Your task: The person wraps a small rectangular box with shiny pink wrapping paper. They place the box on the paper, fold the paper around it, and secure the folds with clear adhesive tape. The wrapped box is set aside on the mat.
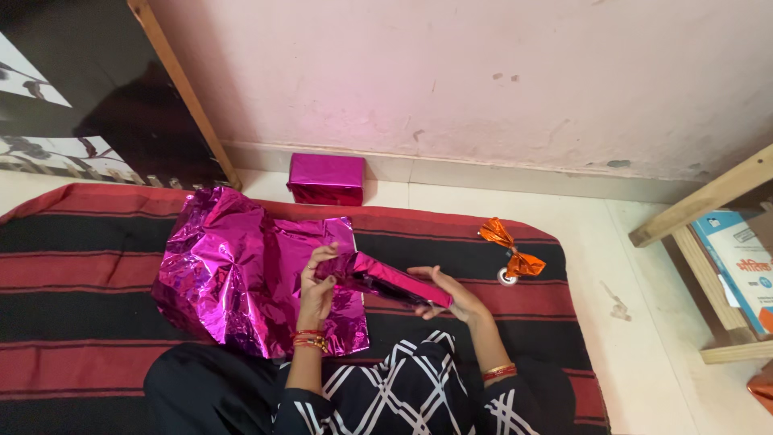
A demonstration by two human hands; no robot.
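Head view, hands (378, 290), pink box (386, 279) slanting right-down

Foil sheet (241, 270): shiny magenta, crinkled, with pale highlights. Package (386, 279): same magenta foil, darker along its shaded side. Box (326, 178) by the wall: magenta on top, deep red-pink on the front. Mat (88, 274): broad red and black stripes, with thin dark lines in the red bands. Bow (510, 246): metallic orange. Tape roll (506, 277): white. Bangles (310, 340): red and gold. Clothing (403, 395): black with a white lattice pattern. Wall (483, 72): pale pink, scuffed. Floor (644, 322): cream. Book (741, 262): light blue cover.
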